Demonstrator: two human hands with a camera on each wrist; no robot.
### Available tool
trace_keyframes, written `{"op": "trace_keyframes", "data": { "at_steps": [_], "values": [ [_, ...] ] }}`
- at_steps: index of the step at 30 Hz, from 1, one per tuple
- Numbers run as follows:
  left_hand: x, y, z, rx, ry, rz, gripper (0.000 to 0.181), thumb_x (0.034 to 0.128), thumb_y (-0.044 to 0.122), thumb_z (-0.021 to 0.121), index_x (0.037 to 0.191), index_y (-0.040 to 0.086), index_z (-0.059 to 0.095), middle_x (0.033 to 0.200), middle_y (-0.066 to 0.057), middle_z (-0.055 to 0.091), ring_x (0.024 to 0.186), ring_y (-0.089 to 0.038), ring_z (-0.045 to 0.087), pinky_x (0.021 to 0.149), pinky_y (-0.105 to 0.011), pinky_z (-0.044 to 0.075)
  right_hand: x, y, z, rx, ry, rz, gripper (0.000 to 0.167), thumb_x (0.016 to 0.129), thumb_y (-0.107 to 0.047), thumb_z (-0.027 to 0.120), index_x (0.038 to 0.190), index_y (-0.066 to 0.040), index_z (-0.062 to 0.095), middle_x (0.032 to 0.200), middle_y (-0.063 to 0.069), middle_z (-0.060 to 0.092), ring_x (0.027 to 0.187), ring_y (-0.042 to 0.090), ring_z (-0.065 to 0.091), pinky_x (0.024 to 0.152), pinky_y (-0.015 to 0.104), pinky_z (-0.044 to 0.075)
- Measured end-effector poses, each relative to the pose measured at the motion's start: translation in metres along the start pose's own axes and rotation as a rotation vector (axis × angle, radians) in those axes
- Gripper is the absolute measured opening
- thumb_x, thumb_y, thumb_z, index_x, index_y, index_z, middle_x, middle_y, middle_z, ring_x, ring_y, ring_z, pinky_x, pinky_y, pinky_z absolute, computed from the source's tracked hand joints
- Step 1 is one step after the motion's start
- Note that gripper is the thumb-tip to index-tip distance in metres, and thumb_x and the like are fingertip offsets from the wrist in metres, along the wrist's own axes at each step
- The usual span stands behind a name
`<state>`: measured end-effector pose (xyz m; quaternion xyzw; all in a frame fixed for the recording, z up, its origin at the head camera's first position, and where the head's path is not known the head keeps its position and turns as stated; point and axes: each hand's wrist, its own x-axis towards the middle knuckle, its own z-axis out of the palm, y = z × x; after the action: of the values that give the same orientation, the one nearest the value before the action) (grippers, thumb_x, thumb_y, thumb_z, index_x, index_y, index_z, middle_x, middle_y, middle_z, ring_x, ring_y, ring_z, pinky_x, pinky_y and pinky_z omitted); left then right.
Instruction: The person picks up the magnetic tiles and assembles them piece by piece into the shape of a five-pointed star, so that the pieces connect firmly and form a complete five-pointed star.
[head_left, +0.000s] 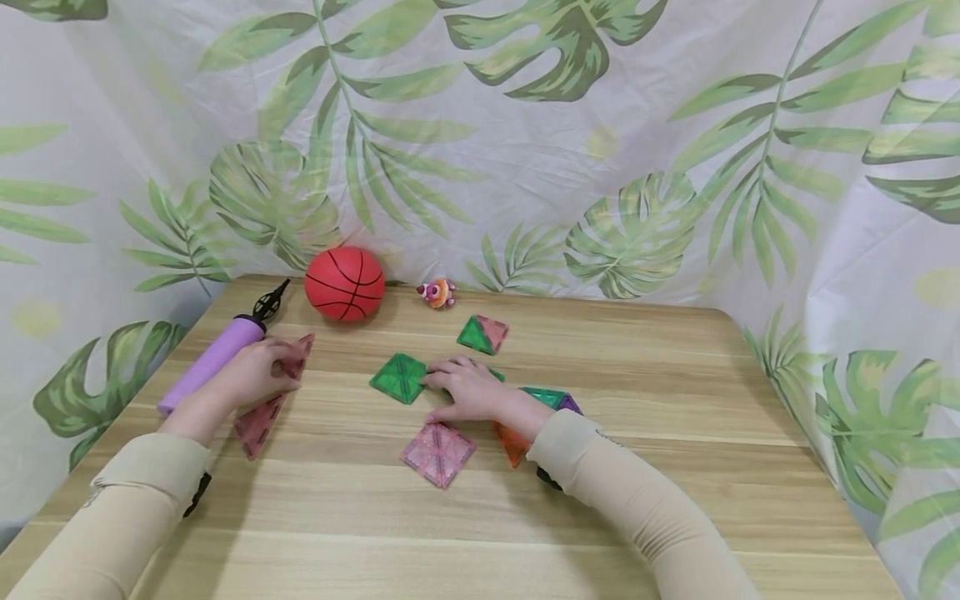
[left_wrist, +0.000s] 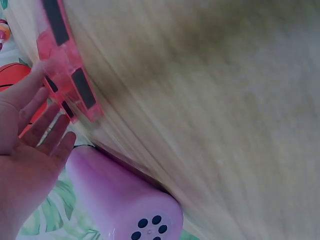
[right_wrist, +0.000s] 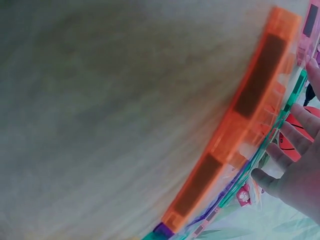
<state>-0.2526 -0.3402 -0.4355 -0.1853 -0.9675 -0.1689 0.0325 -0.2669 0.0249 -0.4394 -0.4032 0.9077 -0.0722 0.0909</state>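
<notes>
In the left half of the frame, the left hand [head_left: 258, 371] touches translucent red-pink triangular tiles [head_left: 257, 427], its fingers extended and slightly apart; whether it pinches them cannot be told. The right hand [head_left: 467, 390], near the centre, spreads its fingers low, the tips at the edge of a glossy green diamond [head_left: 397, 379] made of triangles. A pink diamond [head_left: 438, 457] with a speckled surface lies just below its thumb; an orange tile [head_left: 512, 443] sits partly under the wrist. Magnetic-looking dark strips line the tile edges. A smooth lilac pump [head_left: 213, 362] lies beside the left hand, and a red ball [head_left: 345, 283] stands at upper left. Wood grain stretches between the two groups of tiles, and from the right forearm to the table's [head_left: 697, 392] rounded right corner.
</notes>
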Motion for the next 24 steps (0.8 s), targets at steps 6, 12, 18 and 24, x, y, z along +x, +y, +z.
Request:
{"op": "trace_keyframes", "data": {
  "at_steps": [6, 12, 18, 24],
  "values": [
    [0.002, 0.01, 0.002, -0.049, -0.039, -0.009, 0.034, 0.0769, 0.016, 0.078, 0.107, 0.004, 0.069, 0.117, -0.021, 0.06, 0.105, -0.036, 0.058, 0.09, -0.051, 0.044, -0.001, 0.001, -0.002, -0.018, 0.001, 0.008, 0.063, 0.085, -0.055, 0.061, 0.139, -0.025, 0.048, 0.149, 0.0, 0.036, 0.136, 0.027, 0.03, 0.105, 0.054, 0.03],
    [0.003, 0.018, 0.008, -0.087, -0.07, 0.054, 0.032, 0.0763, 0.016, 0.079, 0.107, 0.011, 0.07, 0.116, -0.013, 0.064, 0.108, -0.032, 0.057, 0.092, -0.05, 0.042, -0.001, 0.002, -0.002, -0.048, 0.008, 0.021, 0.067, 0.083, -0.059, 0.06, 0.139, -0.024, 0.047, 0.149, 0.001, 0.037, 0.136, 0.028, 0.03, 0.106, 0.054, 0.029],
    [0.004, 0.025, 0.009, -0.089, -0.093, 0.035, 0.043, 0.0772, 0.023, 0.078, 0.114, 0.006, 0.065, 0.114, -0.014, 0.062, 0.102, -0.03, 0.057, 0.088, -0.05, 0.044, -0.002, 0.002, -0.003, -0.076, 0.014, 0.049, 0.074, 0.081, -0.064, 0.059, 0.14, -0.022, 0.046, 0.149, 0.004, 0.037, 0.137, 0.031, 0.029, 0.107, 0.055, 0.026],
    [0.003, 0.029, 0.01, -0.013, -0.062, -0.011, 0.052, 0.0776, 0.028, 0.078, 0.117, -0.003, 0.062, 0.113, -0.022, 0.06, 0.102, -0.038, 0.056, 0.087, -0.053, 0.043, 0.0, 0.003, -0.001, -0.099, 0.009, 0.051, 0.076, 0.08, -0.066, 0.057, 0.142, -0.023, 0.044, 0.149, 0.003, 0.036, 0.138, 0.03, 0.028, 0.107, 0.055, 0.027]
  ]
}}
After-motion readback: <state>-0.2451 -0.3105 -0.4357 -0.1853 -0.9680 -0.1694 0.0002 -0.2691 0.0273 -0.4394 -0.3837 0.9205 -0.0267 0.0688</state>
